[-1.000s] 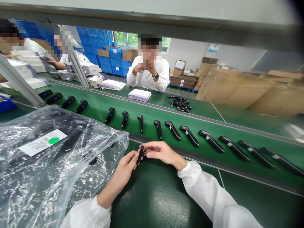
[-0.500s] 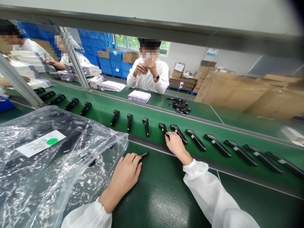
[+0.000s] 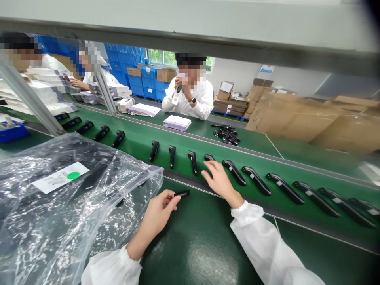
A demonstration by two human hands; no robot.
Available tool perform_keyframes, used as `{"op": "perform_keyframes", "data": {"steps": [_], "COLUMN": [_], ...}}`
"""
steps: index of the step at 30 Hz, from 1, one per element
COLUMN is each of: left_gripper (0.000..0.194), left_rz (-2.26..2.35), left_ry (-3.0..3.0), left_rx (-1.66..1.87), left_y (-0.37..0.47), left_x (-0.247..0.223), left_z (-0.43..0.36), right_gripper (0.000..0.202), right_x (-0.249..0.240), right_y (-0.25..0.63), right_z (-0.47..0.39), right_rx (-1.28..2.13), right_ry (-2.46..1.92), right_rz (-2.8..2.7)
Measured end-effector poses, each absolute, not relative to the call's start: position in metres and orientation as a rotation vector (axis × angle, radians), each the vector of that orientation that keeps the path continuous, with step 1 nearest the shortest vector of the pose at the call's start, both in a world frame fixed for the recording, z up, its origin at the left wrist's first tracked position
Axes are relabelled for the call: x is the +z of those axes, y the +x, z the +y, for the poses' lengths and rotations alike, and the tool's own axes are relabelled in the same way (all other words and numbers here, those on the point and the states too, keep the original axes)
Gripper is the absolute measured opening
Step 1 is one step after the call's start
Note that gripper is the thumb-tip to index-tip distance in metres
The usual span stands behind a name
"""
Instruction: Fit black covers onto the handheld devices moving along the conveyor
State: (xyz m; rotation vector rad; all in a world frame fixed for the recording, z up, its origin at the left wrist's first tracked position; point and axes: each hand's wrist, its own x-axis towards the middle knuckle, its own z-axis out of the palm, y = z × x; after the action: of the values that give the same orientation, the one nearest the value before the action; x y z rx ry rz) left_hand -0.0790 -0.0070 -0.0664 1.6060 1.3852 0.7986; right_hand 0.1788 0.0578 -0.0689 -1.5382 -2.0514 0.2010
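Note:
My left hand pinches one end of a small black part just above the green worktop, right of the plastic bag's edge. Over the near edge of the green belt, my right hand has its fingers apart and holds nothing. It partly covers a black handheld device on the belt. To its left lies another black device, and to its right one more. Several similar devices form a row along the belt.
A large clear plastic bag with a white label covers the left of the worktop. Across the belt, a person holds a white item near a white box and a pile of black parts. A blue bin stands far left.
My left hand has closed its fingers on the small black part and turned. My right hand has come off the device it touched and opened. The devices appear shifted rightward in view.

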Motion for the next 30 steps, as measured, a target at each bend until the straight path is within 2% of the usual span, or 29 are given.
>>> {"op": "perform_keyframes", "data": {"steps": [2, 4, 7, 10, 12, 15, 19, 22, 25, 28, 30], "left_gripper": [0.033, 0.033, 0.035, 0.034, 0.034, 0.036, 0.039, 0.034, 0.035, 0.033, 0.029], "left_rz": [1.334, 1.244, 1.220, 1.508, 1.776, 1.992, 2.119, 2.112, 2.092, 1.966, 1.759], "left_ry": [1.551, 1.516, 1.605, 1.853, 1.993, 2.095, 2.289, 2.281, 2.231, 2.222, 2.224], "left_rx": [0.846, 0.871, 0.844, 0.812, 0.806, 0.782, 0.563, 0.519, 0.537, 0.594, 0.640], "left_y": [-0.078, -0.077, -0.081, -0.099, -0.118, -0.141, -0.150, -0.146, -0.141, -0.134, -0.128], "left_x": [-0.068, -0.070, -0.067, -0.059, -0.054, -0.057, -0.069, -0.072, -0.067, -0.058, -0.051], "left_z": [-0.007, -0.007, -0.006, -0.001, 0.006, 0.018, 0.030, 0.031, 0.027, 0.018, 0.011], "right_gripper": [0.041, 0.035, 0.021, 0.018, 0.019, 0.019, 0.033, 0.042, 0.037, 0.040, 0.044], "right_x": [-0.052, -0.041, -0.039, -0.053, -0.067, -0.084, -0.100, -0.109, -0.111, -0.103, -0.089], "right_y": [0.160, 0.141, 0.124, 0.130, 0.144, 0.167, 0.176, 0.171, 0.171, 0.174, 0.171], "right_z": [0.041, 0.027, 0.018, 0.030, 0.047, 0.072, 0.086, 0.089, 0.092, 0.089, 0.079], "right_rx": [0.633, 0.918, 1.062, 1.125, 1.001, 0.630, 0.292, 0.095, 0.015, -0.019, -0.023], "right_ry": [-1.137, -0.928, -0.966, -1.078, -1.264, -1.599, -1.854, -2.005, -2.073, -2.070, -1.922], "right_rz": [-2.227, -2.300, -2.265, -2.118, -1.934, -1.758, -1.856, -1.899, -1.890, -1.845, -1.846]}}
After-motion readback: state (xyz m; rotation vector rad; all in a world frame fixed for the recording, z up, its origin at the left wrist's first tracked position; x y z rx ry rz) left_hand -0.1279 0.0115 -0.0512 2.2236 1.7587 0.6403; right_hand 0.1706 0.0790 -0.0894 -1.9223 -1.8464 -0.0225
